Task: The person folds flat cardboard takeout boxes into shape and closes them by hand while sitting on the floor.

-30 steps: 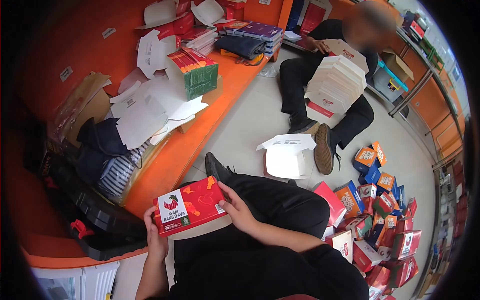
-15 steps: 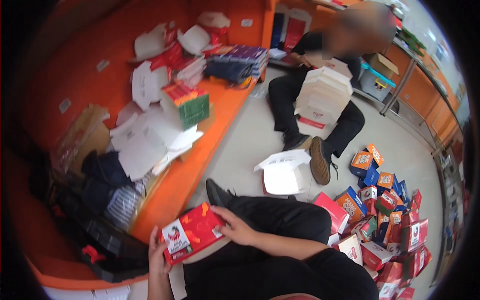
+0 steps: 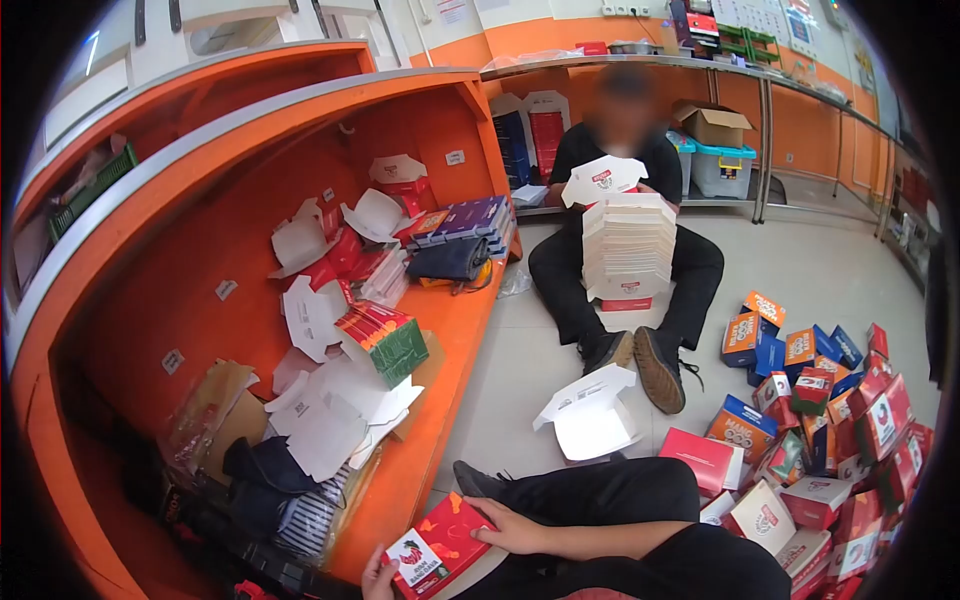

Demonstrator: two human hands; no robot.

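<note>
Moved lower and farther right in the head view since the earlier frame: red box (image 3: 455, 545), together with left hand (image 3: 378, 575) and right hand (image 3: 515, 532), probably from a tilt of the head. Pinched at the near-left end by the left and at the far-right edge by the right, close to the lap (image 3: 620, 490); cannot tell how any fingers sit underneath. Looks like thin folded card, so likely light, stiff along the folds, slightly slick on the printed face, easily dented mid-panel. Best taken near the corners, without squeezing. Well right of the grip, heaped boxes (image 3: 808, 390); beyond it, open white box (image 3: 590, 430); left of it, orange bench (image 3: 445, 390); farthest off, another person (image 3: 570, 270) behind stacked cartons (image 3: 628, 255).
</note>
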